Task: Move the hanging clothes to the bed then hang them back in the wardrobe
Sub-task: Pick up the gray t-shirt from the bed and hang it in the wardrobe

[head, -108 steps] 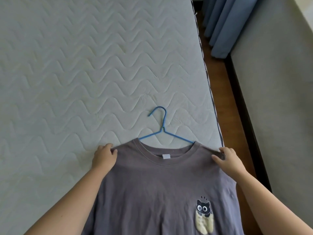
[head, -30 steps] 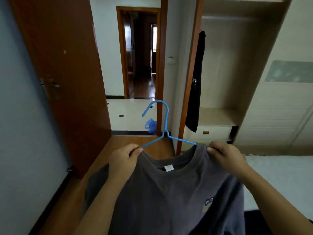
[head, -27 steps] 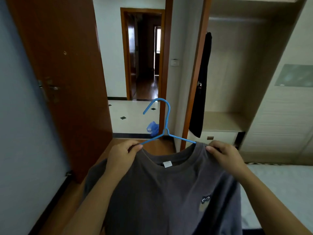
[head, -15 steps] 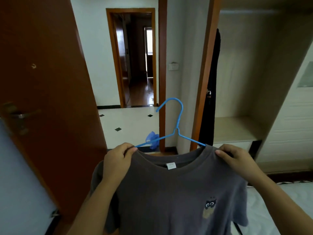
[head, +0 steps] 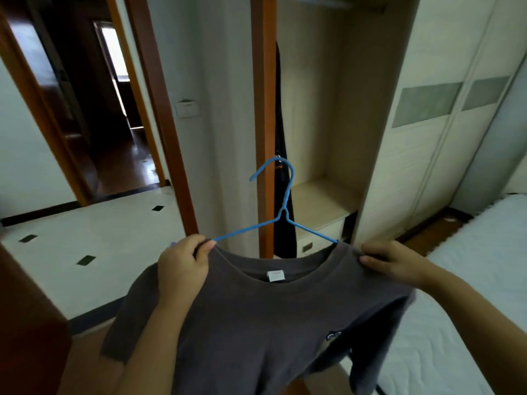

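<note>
An open doorway (head: 122, 109) stands at far left. The left grip (head: 182, 263) is curled onto the left shoulder of the grey T-shirt (head: 256, 323), thumb and fingers pinching cloth where the blue hanger (head: 283, 215) enters the neckline. The shirt hangs in mid-air before the open wardrobe (head: 356, 124), where a dark garment (head: 285, 240) hangs. The right grip (head: 390, 263) pinches the right shoulder, beside the bed (head: 470, 280).

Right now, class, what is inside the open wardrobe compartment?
A dark garment hangs at its left edge; further in, a shelf with a drawer below. The grey T-shirt, held up on its blue hanger, hides anything lower.
</note>
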Demonstrator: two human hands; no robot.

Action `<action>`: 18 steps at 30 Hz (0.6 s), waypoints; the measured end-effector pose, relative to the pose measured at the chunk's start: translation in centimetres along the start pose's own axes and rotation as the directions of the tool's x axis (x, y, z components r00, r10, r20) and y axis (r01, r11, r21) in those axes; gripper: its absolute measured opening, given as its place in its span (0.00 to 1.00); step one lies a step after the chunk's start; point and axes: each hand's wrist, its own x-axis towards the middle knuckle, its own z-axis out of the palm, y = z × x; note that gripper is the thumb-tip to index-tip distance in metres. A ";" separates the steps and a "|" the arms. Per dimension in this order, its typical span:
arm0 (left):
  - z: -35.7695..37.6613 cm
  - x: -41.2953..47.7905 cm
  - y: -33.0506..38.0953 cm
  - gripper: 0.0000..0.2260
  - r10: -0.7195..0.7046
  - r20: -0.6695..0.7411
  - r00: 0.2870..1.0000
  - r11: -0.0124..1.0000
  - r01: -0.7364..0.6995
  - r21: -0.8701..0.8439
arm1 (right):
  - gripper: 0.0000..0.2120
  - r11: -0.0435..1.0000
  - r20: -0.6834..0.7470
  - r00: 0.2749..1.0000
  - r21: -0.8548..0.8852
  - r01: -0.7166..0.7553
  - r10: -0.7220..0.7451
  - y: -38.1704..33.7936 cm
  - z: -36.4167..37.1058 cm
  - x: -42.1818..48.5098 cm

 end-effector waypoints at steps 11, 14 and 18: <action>19.1 14.7 8.5 0.08 0.147 0.147 0.978 0.977 -0.121 -0.175 | 0.11 0.874 -0.216 0.907 0.418 -0.249 0.362 14.1 -9.6 8.7; 23.8 18.4 12.1 0.08 0.266 0.140 0.954 0.949 -0.234 -0.213 | 0.11 0.823 -0.294 0.836 0.493 -0.283 0.464 17.9 -12.5 9.4; 29.8 23.1 15.0 0.09 0.392 0.229 0.891 0.906 -0.330 -0.267 | 0.13 0.771 -0.374 0.718 0.528 -0.356 0.587 21.5 -14.7 10.6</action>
